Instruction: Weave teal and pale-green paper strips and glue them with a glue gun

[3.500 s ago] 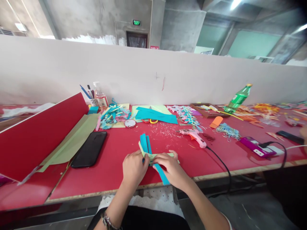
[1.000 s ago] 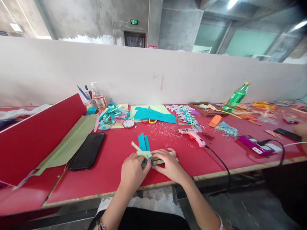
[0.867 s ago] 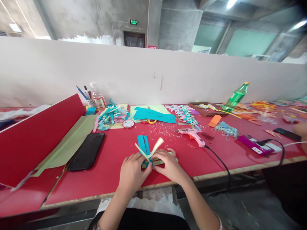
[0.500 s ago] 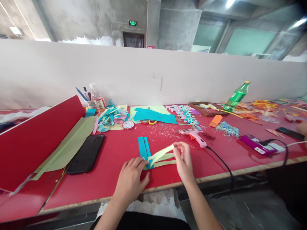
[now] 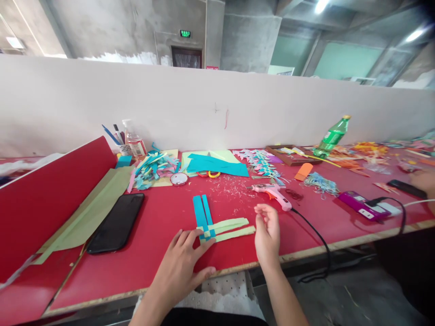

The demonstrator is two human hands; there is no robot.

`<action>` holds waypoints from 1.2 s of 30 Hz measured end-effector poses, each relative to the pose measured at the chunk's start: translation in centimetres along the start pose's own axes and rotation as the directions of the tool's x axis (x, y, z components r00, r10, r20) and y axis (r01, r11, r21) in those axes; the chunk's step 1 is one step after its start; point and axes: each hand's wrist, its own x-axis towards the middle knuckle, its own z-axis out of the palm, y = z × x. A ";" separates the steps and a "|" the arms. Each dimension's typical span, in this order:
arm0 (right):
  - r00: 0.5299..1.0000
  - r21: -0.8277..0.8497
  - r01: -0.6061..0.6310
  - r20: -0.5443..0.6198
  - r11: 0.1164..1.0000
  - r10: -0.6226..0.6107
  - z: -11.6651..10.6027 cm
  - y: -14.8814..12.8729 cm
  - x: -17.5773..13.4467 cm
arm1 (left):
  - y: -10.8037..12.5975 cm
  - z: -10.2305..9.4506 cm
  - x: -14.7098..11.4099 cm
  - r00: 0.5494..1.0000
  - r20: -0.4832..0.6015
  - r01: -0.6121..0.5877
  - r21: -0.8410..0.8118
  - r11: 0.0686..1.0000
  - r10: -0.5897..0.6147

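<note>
Two blue paper strips point(image 5: 201, 209) lie side by side, pointing away from me. Pale green paper strips point(image 5: 231, 226) cross them at their near end, woven over and under, with loose ends running right. My left hand point(image 5: 181, 262) rests beside the crossing, fingers spread, fingertips touching its left and near edges. Just past the green strips' right ends, my right hand point(image 5: 268, 235) hovers with loosely curled fingers and nothing visible in it. Beyond it a pink hot glue gun point(image 5: 273, 192) lies on the red table.
At the left are a black phone point(image 5: 116, 222) and green paper sheets point(image 5: 84, 215). Behind lie a paper-scrap pile point(image 5: 154, 170), a tape roll point(image 5: 179, 179) and blue paper point(image 5: 219, 165). On the right are a purple power strip point(image 5: 362, 208), a green bottle point(image 5: 333, 138) and another person's hand point(image 5: 423, 183).
My right hand has let go of the lifted green strip and moved slightly right. The green strips now lie flat. My left hand has slid a little left and nearer, its fingers spreading.
</note>
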 end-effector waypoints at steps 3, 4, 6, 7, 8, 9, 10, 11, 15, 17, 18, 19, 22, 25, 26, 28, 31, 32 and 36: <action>0.993 -0.053 0.054 -0.102 0.997 -0.060 -0.6 -0.3 -0.2 | 0.0 0.0 0.0 0.999 0.033 0.003 0.005 1.000 -0.003; 0.990 -0.082 0.096 -0.093 0.992 -0.103 -0.9 -0.5 -0.3 | 0.0 0.0 0.0 0.999 0.036 0.002 0.007 1.000 -0.002; 0.977 -0.133 0.213 0.059 0.968 -0.207 -1.2 -1.4 -0.5 | -0.2 0.1 0.0 0.999 0.040 -0.006 0.013 1.000 0.005; 0.947 -0.156 0.289 0.191 0.944 -0.258 -1.3 -1.9 -0.6 | -0.3 0.1 0.0 0.999 0.045 -0.014 0.015 1.000 0.013; 0.893 -0.177 0.372 0.338 0.911 -0.298 -1.3 -2.3 -0.7 | -0.4 0.1 -0.1 0.999 0.049 -0.023 0.016 1.000 0.023; 0.823 -0.197 0.450 0.471 0.871 -0.318 -1.2 -2.8 -0.8 | -0.5 0.1 -0.1 0.998 0.055 -0.037 0.014 0.999 0.037; 0.755 -0.215 0.515 0.573 0.830 -0.320 -1.0 -3.2 -1.0 | -0.6 0.1 -0.1 0.997 0.060 -0.051 0.011 0.999 0.050; 0.704 -0.235 0.558 0.641 0.796 -0.305 -0.8 -3.4 -1.1 | -0.6 0.1 -0.1 0.996 0.060 -0.063 0.008 0.998 0.062; 0.665 -0.333 0.589 0.718 0.736 -0.207 -0.2 -3.3 -1.7 | -0.6 -0.1 -0.2 0.994 0.059 -0.090 -0.002 0.996 0.090; 0.676 -0.394 0.585 0.720 0.709 -0.157 -0.1 -2.9 -1.9 | -0.6 -0.2 -0.2 0.994 0.061 -0.089 -0.008 0.996 0.089; 0.679 -0.418 0.587 0.721 0.693 -0.140 -0.1 -2.8 -2.0 | -0.6 -0.2 -0.2 0.994 0.067 -0.084 -0.011 0.996 0.084; 0.677 -0.433 0.595 0.724 0.677 -0.132 -0.1 -2.7 -2.0 | -0.5 -0.2 -0.2 0.994 0.074 -0.079 -0.015 0.997 0.080; 0.636 -0.420 0.638 0.759 0.645 -0.135 -0.2 -2.9 -1.8 | -0.5 -0.1 -0.2 0.993 0.091 -0.069 -0.024 0.997 0.071; 0.620 -0.417 0.633 0.777 0.652 -0.105 -0.1 -3.2 -1.7 | -0.4 0.0 -0.3 0.993 0.086 -0.077 -0.025 0.997 0.078; 0.627 -0.427 0.620 0.774 0.658 -0.088 0.0 -3.2 -1.7 | -0.4 0.1 -0.3 0.993 0.084 -0.080 -0.022 0.997 0.081; 0.639 -0.442 0.602 0.766 0.665 -0.069 0.1 -3.3 -1.8 | -0.4 0.0 -0.3 0.993 0.084 -0.086 -0.012 0.996 0.087; 0.635 -0.435 0.614 0.768 0.658 -0.086 0.1 -3.3 -1.8 | -0.3 -0.1 -0.3 0.992 0.087 -0.091 0.005 0.996 0.090; 0.634 -0.432 0.620 0.768 0.655 -0.093 0.1 -3.3 -1.8 | -0.3 -0.2 -0.2 0.992 0.087 -0.092 0.008 0.996 0.091; 0.630 -0.425 0.623 0.770 0.657 -0.100 0.1 -3.2 -1.9 | -0.3 -0.1 -0.2 0.992 0.084 -0.092 0.007 0.996 0.091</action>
